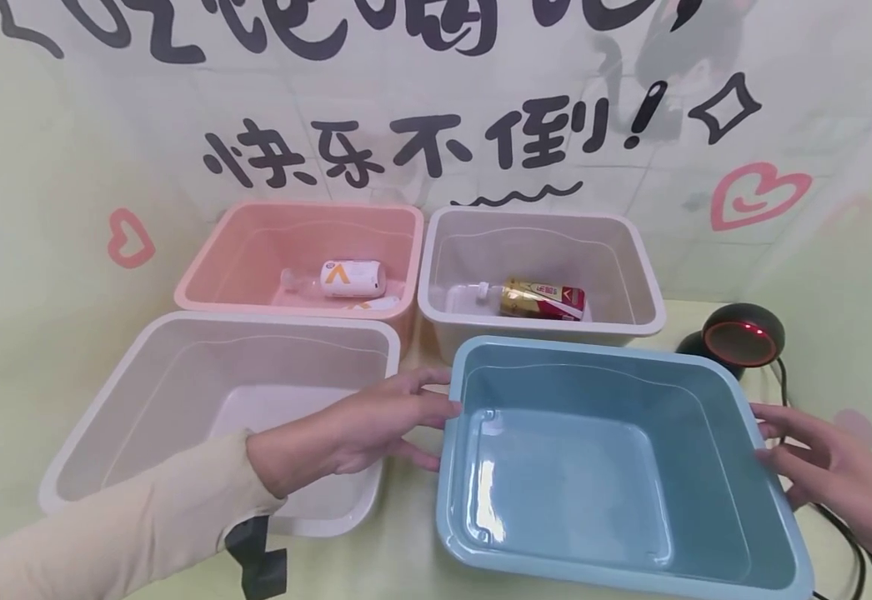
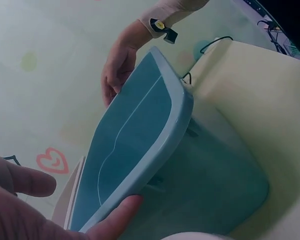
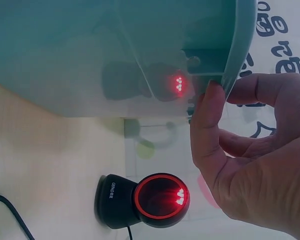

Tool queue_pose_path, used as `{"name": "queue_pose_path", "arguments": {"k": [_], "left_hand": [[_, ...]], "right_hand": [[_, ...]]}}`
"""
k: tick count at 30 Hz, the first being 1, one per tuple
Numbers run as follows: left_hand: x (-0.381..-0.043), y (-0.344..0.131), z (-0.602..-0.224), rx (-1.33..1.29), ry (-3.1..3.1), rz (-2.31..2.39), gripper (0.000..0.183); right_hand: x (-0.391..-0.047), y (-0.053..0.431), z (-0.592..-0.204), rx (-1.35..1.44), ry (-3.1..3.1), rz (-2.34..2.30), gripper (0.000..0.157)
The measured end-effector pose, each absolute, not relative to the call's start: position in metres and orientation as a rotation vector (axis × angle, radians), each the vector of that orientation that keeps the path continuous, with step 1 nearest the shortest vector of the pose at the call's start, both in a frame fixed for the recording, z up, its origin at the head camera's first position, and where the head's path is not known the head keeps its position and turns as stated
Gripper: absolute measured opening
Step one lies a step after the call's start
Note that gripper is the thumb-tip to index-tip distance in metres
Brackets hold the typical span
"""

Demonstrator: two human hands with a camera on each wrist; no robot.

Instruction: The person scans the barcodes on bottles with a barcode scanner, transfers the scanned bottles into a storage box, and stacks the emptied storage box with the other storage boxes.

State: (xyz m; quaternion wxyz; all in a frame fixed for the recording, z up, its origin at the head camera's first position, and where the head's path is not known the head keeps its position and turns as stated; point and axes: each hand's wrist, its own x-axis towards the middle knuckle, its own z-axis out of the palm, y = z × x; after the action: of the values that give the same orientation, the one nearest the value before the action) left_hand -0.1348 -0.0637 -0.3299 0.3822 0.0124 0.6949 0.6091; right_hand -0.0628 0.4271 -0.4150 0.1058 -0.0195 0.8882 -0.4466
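A large blue plastic bin (image 1: 571, 467) stands at the front right with nothing inside it. My left hand (image 1: 376, 421) is at its left side, fingers spread and fairly straight. One digit (image 2: 117, 215) touches the bin just at the rim, while another is held apart from it in the left wrist view. On the opposite side my right hand (image 1: 829, 467) pinches the rim. The right wrist view shows the right hand's bent fingers (image 3: 207, 120) at the rim and the wall beneath it.
Left of the blue bin is a pale grey bin (image 1: 278, 400). Behind stand a pink bin (image 1: 203, 275) holding white-labelled bottles (image 1: 353, 278) and a grey bin (image 1: 654, 308) with a gold-and-red bottle (image 1: 541, 300). A black scanner (image 1: 744, 335) with red lights and a cable stands at right.
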Motion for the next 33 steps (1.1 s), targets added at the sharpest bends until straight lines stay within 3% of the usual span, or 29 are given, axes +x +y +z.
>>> {"name": "queue_pose_path", "arguments": {"k": [9,21,33], "left_hand": [[-0.128,-0.066,-0.331,0.032,1.792,1.634,0.054],[-0.123,-0.084,-0.321,0.025,1.833,1.658,0.063],[-0.120,-0.101,-0.293,0.127,1.808,1.707,0.068]], "right_hand": [[-0.062,0.437,-0.414,-0.170,2.644,-1.414,0.072],[-0.065,0.445,-0.412,-0.204,2.556,-1.501,0.071],[-0.079,0.447,-0.382,-0.165,2.548,-1.489,0.066]]}}
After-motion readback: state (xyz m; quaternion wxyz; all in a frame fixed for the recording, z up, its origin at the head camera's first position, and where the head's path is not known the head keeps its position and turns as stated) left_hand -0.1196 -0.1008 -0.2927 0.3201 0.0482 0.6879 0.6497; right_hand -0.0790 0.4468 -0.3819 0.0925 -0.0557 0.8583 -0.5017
